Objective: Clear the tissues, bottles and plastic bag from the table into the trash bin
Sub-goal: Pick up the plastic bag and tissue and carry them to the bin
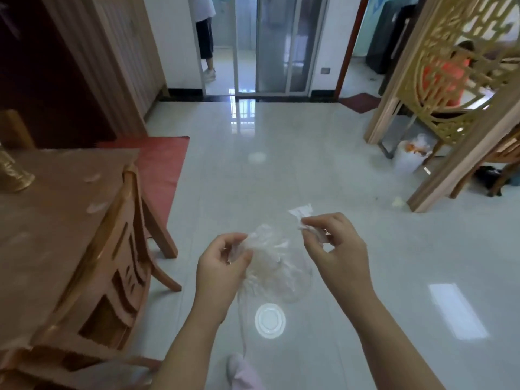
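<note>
A clear plastic bag (pixel 277 263) hangs in front of me over the tiled floor, stretched between both hands. My left hand (pixel 222 263) pinches its left edge. My right hand (pixel 334 246) grips its right edge together with a crumpled white tissue (pixel 302 216) that sticks out above the fingers. A white trash bin (pixel 409 159) lined with a bag and holding orange scraps stands on the floor at the far right, beside a wooden screen. The wooden table (pixel 56 215) lies to my left with a couple of small pale scraps (pixel 97 206) on it.
A wooden chair (pixel 123 263) is tucked against the table's right side. A carved golden screen (pixel 461 88) stands at right with a seated person behind it. Another person stands in the far doorway. A red mat (pixel 160 161) lies beyond the table. A pale scrap (pixel 398 202) lies on the floor.
</note>
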Demonstrator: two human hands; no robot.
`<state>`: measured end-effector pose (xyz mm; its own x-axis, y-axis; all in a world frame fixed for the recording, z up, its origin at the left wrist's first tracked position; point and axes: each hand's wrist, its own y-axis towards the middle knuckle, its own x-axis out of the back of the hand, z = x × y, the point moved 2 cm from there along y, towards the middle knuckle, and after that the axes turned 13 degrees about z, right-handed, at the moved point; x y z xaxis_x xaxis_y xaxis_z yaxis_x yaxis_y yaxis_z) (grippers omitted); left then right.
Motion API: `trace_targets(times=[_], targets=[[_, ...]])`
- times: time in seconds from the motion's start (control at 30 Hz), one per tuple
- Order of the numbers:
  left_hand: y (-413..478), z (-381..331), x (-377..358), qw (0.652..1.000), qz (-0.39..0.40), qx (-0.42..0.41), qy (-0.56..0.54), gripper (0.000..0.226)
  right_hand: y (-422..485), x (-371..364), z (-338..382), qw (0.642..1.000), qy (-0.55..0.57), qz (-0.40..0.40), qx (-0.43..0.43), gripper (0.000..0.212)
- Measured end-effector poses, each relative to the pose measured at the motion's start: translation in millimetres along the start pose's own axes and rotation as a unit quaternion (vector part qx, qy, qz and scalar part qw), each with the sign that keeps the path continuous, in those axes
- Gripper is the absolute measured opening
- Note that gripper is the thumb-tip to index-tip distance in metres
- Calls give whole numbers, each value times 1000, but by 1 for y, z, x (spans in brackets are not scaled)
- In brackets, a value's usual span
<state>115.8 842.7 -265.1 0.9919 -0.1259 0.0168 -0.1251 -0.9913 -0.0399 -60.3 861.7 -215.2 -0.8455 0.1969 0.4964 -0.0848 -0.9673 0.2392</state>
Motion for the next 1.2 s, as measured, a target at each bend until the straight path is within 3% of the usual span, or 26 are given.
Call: trace_targets(times=[0.23,0.5,0.8,0.93,1.2], targets=[[143,-20,53,999,-34,-7,6,24,155,-53,4,999,16,22,31,21],[279,-16,60,999,-53,3,8,23,292,-81,-38,999,29,38,20,21],[465,-45,67,994,-99,-46,21,30,493,-103,-65,993,56,83,67,20],[522,-53,78,987,-141,-66,27,32,566,-118,-69,988,61,106,90,21],[610,-35,131,981,-189,-21,-22,26,672,-195,-73,976,61,178,110,19]])
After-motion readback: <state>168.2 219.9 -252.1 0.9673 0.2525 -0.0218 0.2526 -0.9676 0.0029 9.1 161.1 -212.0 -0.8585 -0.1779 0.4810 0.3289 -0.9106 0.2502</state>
